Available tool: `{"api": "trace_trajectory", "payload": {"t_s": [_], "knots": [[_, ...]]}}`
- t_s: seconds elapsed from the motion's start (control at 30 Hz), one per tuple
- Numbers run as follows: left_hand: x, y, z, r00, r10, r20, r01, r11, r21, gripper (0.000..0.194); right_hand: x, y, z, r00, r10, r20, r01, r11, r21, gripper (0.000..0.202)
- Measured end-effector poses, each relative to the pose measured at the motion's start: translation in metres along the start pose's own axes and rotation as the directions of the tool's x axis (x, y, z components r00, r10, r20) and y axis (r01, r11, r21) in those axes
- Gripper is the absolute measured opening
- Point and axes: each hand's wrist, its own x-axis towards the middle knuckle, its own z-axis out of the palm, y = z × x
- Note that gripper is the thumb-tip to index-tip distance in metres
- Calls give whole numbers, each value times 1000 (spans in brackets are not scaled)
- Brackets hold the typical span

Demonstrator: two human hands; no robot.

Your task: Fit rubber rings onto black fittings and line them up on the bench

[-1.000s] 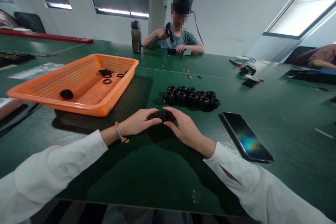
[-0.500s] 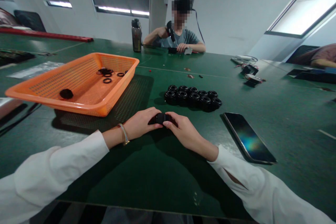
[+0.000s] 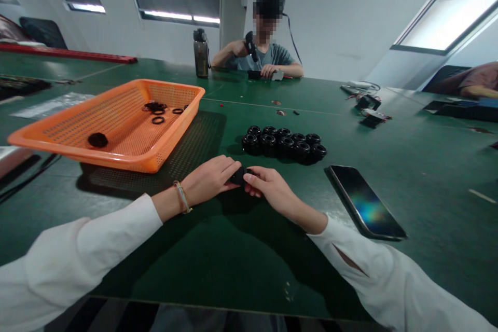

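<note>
Between my two hands, above the green table (image 3: 249, 270), is a small black round part (image 3: 238, 176), mostly covered by the fingers. My left hand (image 3: 210, 179) grips it from the left, fingers over its top. From the other side my right hand (image 3: 270, 189) pinches it between thumb and fingers. Just beyond the hands stand several black ring-shaped parts (image 3: 286, 144), grouped in two rows. An orange perforated basket (image 3: 155, 158) lies to the left, holding several thin black rings (image 3: 158, 120) and a dark round piece (image 3: 97, 139).
A phone (image 3: 368, 202) lies right of my right hand. Across the table a person (image 3: 264, 57) holds a dark handheld tool, beside a water bottle (image 3: 201, 54). Wired components (image 3: 369, 109) are at the far right, and a clear plastic bag (image 3: 52, 104) lies behind the basket.
My left fingers have shifted over the top of the black part, and it appears turned. The fingers of my right hand have curled beneath it. The view has moved slightly.
</note>
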Motion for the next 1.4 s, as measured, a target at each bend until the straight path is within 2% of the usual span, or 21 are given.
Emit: {"api": "trace_trajectory", "payload": {"t_s": [0.33, 0.47, 0.53, 0.63, 0.7, 0.77, 0.87, 1.03, 1.23, 1.4], "knots": [[1, -3, -4, 991, 109, 84, -118, 987, 109, 21, 0, -5, -4, 973, 220, 64, -229, 943, 240, 24], [0, -4, -4, 993, 86, 83, -91, 994, 55, 24, 0, -5, -5, 954, 287, 85, -299, 918, 259, 28], [1, -4, -3, 998, 23, 65, -20, 999, -35, 24, 2, -3, -4, 964, 260, 59, -267, 933, 241, 31], [1, -2, -2, 986, -153, 68, 165, 955, -245, 33, 5, 1, -3, 987, 160, 27, -162, 960, 230, 24], [1, 0, -3, 958, -257, 131, 287, 887, -361, 39, 6, 3, -2, 997, 74, 6, -74, 979, 189, 14], [1, 1, -4, 926, -315, 209, 376, 823, -426, 37, 7, 5, -2, 1000, -6, -6, 7, 994, 111, 6], [2, 2, -5, 898, -336, 283, 436, 769, -467, 32, 5, 7, -3, 996, -91, -12, 91, 995, -29, 13], [5, 5, -5, 878, -352, 324, 475, 727, -496, 28, 1, 9, -2, 982, -174, -70, 145, 940, -309, 14], [8, 2, -8, 845, -329, 421, 529, 625, -573, 31, 0, 8, 1, 970, -225, -91, 179, 916, -359, 17], [9, 3, -12, 800, -331, 500, 572, 672, -470, 24, -4, 6, 1, 962, -258, -86, 199, 882, -426, 14]]}}
